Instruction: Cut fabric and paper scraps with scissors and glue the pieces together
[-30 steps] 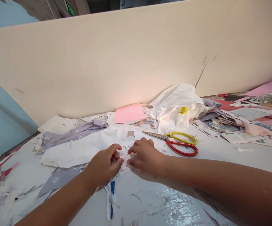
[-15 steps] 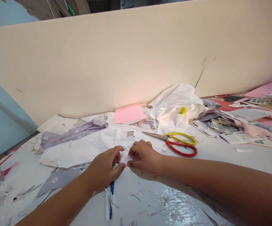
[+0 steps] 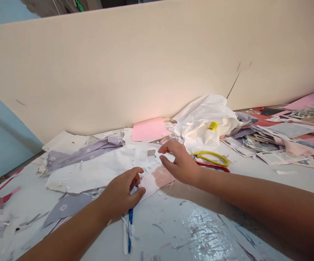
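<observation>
My left hand (image 3: 124, 190) rests on the table with its fingers curled. Its thumb and fingertips are at the left end of a pale pinkish-white strip (image 3: 151, 183), which lies flat; the grip itself is partly hidden. My right hand (image 3: 182, 163) hovers beyond the strip, thumb and forefinger apart, with nothing visible between them. Just left of those fingertips is a small white piece with a grey square (image 3: 151, 153). Scissors with one yellow and one red handle (image 3: 212, 158) lie behind my right hand, which hides their blades.
White cloth (image 3: 88, 174) and lilac flowered cloth (image 3: 86, 154) lie at left. A blue pen-like tool (image 3: 130, 232) sits near the front. Behind are pink paper (image 3: 150, 129) and a crumpled white bag (image 3: 204, 121); stacked scraps (image 3: 271, 145) fill the right. A cream panel (image 3: 135, 72) bounds the back.
My right hand has left the strip and moved right and away from me, its fingers opening. More of the strip now shows. My left hand has stayed in place.
</observation>
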Demonstrator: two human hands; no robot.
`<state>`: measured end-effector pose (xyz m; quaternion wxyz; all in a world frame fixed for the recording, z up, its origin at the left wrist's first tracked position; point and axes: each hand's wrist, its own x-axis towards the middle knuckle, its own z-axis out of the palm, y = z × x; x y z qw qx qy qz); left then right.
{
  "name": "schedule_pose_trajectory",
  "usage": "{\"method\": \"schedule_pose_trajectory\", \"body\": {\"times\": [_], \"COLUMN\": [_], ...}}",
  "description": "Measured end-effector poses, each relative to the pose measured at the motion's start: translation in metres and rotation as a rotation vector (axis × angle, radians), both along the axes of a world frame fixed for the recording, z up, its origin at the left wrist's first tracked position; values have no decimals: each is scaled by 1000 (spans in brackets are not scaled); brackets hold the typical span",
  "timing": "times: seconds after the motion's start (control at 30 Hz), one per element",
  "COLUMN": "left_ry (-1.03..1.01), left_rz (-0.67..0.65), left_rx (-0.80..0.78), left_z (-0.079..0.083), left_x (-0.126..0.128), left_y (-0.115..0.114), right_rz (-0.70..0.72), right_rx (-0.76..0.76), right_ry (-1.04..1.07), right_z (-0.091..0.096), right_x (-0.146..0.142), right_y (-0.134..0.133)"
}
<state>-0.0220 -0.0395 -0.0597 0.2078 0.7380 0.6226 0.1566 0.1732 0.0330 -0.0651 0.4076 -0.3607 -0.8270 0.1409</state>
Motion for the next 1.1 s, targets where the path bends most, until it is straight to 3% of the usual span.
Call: {"method": "schedule_pose_trajectory", "body": {"times": [0.2, 0.57, 0.93, 1.1], "left_ry": [7, -174, -187, -189], "left_rz": [-3, 30, 38, 43], "left_rx": [41, -40, 1, -52], "left_z": [-1, -7, -13, -8], "left_x": [1, -7, -7, -5], "left_y": [0, 5, 7, 5], "right_rz": [264, 235, 219, 211], "right_rx": [-34, -132, -154, -153], "right_ry": [-345, -396, -436, -433], "right_z": [-10, -14, -14, -14], "right_x": [-8, -9, -13, -14], "right_y": [-20, -18, -17, -16]}}
